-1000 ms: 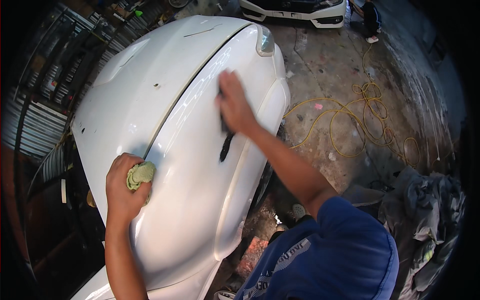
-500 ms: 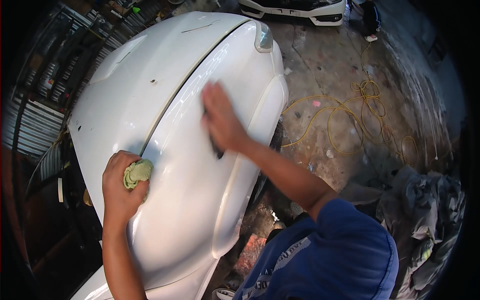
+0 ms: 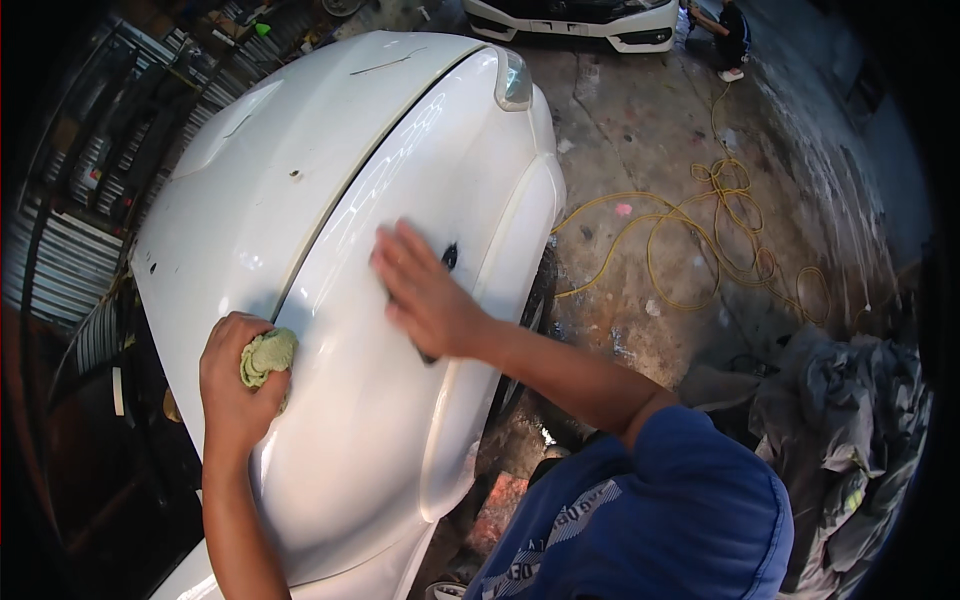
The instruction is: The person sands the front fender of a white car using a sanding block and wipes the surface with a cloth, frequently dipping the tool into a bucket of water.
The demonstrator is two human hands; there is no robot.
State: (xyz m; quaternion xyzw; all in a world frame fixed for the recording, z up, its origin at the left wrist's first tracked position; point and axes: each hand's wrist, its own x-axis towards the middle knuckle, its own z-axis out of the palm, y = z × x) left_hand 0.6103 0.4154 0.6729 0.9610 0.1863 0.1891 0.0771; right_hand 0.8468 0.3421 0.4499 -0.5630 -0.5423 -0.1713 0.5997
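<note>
A white car fender lies below both of my hands, beside the hood. My left hand is closed round a crumpled light green cloth and rests near the seam between hood and fender. Over the middle of the fender, my right hand lies flat on a dark hand-held block; only the block's edge shows under the palm and fingers. A small dark hole shows in the fender just beyond that hand.
A clear side lamp sits at the fender's far end. Yellow hose lies coiled on the stained floor to the right. Grey sheeting is heaped at the lower right. Another white car and a crouching person are at the back.
My right hand has slid nearer and slightly left along the fender with the dark block, uncovering the hole. My left hand keeps the cloth in about the same place. The view has shifted slightly.
</note>
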